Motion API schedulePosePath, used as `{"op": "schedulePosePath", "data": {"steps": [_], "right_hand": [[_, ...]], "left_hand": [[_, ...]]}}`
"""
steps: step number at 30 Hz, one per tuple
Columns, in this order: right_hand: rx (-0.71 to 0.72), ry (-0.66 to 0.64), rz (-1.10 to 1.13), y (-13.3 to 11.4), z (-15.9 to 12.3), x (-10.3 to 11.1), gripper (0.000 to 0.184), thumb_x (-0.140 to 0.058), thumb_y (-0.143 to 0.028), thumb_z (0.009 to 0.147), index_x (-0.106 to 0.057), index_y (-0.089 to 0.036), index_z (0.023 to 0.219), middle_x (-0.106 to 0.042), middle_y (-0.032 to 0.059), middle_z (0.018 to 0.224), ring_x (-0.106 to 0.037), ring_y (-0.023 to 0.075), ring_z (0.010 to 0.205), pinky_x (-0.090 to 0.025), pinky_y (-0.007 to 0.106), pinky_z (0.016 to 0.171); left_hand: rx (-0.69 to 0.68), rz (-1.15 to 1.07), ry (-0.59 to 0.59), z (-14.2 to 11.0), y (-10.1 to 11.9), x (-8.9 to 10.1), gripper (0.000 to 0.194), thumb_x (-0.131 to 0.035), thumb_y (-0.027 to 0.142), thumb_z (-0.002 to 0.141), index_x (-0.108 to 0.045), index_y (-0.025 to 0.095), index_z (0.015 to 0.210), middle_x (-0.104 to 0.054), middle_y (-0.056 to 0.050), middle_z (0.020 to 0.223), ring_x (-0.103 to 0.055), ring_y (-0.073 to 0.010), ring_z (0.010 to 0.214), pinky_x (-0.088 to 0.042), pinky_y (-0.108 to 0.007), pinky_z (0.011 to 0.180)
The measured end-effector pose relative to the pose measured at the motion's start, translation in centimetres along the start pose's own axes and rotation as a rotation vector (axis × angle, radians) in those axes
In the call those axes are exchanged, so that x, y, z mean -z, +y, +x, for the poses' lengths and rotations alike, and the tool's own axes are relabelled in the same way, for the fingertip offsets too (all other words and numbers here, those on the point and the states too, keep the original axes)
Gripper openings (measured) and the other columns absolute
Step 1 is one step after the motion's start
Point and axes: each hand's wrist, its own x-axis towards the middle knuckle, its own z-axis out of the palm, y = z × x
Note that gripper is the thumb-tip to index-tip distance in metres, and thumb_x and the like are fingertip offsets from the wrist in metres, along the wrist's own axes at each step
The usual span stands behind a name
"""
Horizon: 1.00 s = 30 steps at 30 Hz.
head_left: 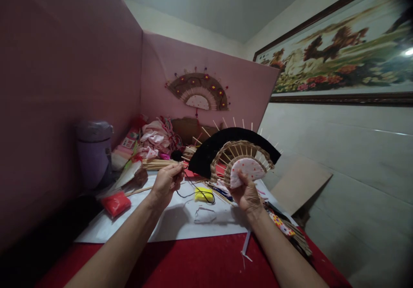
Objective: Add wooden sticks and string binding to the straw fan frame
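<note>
My right hand (248,195) is closed round the base of a half-made fan (232,150) and holds it upright above the table. The fan has a black cloth arc, a woven rattan band, thin wooden sticks poking out and a white dotted centre. My left hand (166,180) is closed in a pinch on a thin black thread (193,193) that trails down to the white sheet (167,223). It hovers just in front of a bundle of thin sticks (158,164).
A finished fan (199,91) hangs on the pink partition. On the red table lie a red packet (116,203), a yellow lump (203,193), cloth scraps (156,138) and a lilac lidded bin (94,152). A cardboard sheet (300,184) leans at right under a framed picture (342,55).
</note>
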Motion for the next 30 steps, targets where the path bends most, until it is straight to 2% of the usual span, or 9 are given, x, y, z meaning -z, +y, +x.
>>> {"op": "schedulePosePath", "data": {"steps": [3,6,10,15,18,21,24,27,30], "right_hand": [[0.001,0.012,-0.003,0.1,0.1,0.1,0.022,-0.069,-0.009,0.059,-0.062,-0.02,0.076,-0.069,-0.005,0.069,-0.063,0.0094,0.061,-0.054,0.02,0.059],[0.016,0.026,0.001,0.1,0.2,0.0,0.023,-0.069,-0.008,0.058,-0.061,-0.02,0.076,-0.068,-0.0058,0.069,-0.063,0.0088,0.059,-0.054,0.02,0.059],[0.031,0.051,0.025,0.2,0.4,-0.1,0.025,-0.069,-0.007,0.057,-0.061,-0.019,0.078,-0.069,-0.0052,0.07,-0.063,0.0085,0.059,-0.054,0.018,0.058],[0.052,0.064,0.006,0.2,0.5,0.0,0.023,-0.069,-0.008,0.057,-0.061,-0.019,0.076,-0.069,-0.0046,0.069,-0.063,0.0089,0.059,-0.054,0.018,0.057],[0.068,0.049,-0.012,0.2,0.5,0.0,0.022,-0.07,-0.01,0.057,-0.061,-0.02,0.075,-0.068,-0.0059,0.067,-0.062,0.0081,0.057,-0.054,0.017,0.056],[0.097,0.043,-0.009,0.2,0.3,-0.3,0.023,-0.071,-0.008,0.056,-0.061,-0.02,0.073,-0.068,-0.0065,0.069,-0.063,0.0073,0.059,-0.053,0.014,0.056],[0.106,0.047,-0.005,0.2,0.2,-0.5,0.024,-0.071,-0.006,0.055,-0.061,-0.02,0.073,-0.068,-0.0062,0.069,-0.062,0.0074,0.06,-0.052,0.014,0.054],[0.101,0.05,-0.019,0.3,0.1,-0.5,0.024,-0.071,-0.008,0.056,-0.062,-0.019,0.075,-0.068,-0.0058,0.069,-0.062,0.0077,0.058,-0.051,0.014,0.051],[0.106,0.051,-0.022,0.4,0.1,-0.5,0.026,-0.071,-0.009,0.056,-0.062,-0.019,0.078,-0.069,-0.005,0.071,-0.062,0.0079,0.059,-0.051,0.014,0.051]], "left_hand": [[0.095,-0.086,0.021,0.2,0.2,0.2,0.01,-0.06,0.021,0.069,-0.052,0.014,0.066,-0.048,0.003,0.051,-0.037,-0.0034,0.037,-0.017,-0.012,0.03],[0.125,-0.113,0.053,0.3,0.4,0.2,0.008,-0.058,0.02,0.071,-0.053,0.014,0.067,-0.048,0.003,0.049,-0.036,-0.0034,0.035,-0.017,-0.012,0.029],[0.061,-0.069,0.096,0.2,0.3,0.1,0.014,-0.059,0.022,0.069,-0.052,0.013,0.061,-0.049,0.002,0.048,-0.035,-0.0035,0.036,-0.018,-0.013,0.03],[-0.082,0.023,0.107,0.1,0.0,0.2,0.019,-0.07,0.025,0.057,-0.06,0.011,0.065,-0.051,0.002,0.049,-0.038,-0.0037,0.039,-0.021,-0.014,0.034],[-0.213,0.197,0.181,0.3,-0.3,0.2,0.02,-0.069,0.028,0.058,-0.064,0.011,0.069,-0.056,0.001,0.052,-0.041,-0.0058,0.041,-0.025,-0.017,0.037],[-0.471,0.515,0.267,0.3,-0.5,0.1,0.012,-0.064,0.026,0.064,-0.067,0.014,0.067,-0.062,-0.001,0.057,-0.052,-0.0116,0.052,-0.037,-0.022,0.049],[-0.662,0.816,0.33,0.1,-0.6,0.2,0.008,-0.06,0.022,0.067,-0.068,0.018,0.067,-0.067,-0.002,0.064,-0.059,-0.0162,0.064,-0.041,-0.025,0.063],[-0.747,1.015,0.368,-0.1,-0.7,0.4,0.01,-0.058,0.024,0.071,-0.067,0.019,0.068,-0.067,-0.003,0.067,-0.06,-0.0173,0.067,-0.041,-0.026,0.065],[-0.709,1.058,0.35,0.0,-0.9,0.5,0.014,-0.057,0.028,0.073,-0.066,0.019,0.069,-0.067,-0.003,0.065,-0.06,-0.0171,0.063,-0.041,-0.026,0.063]]}}
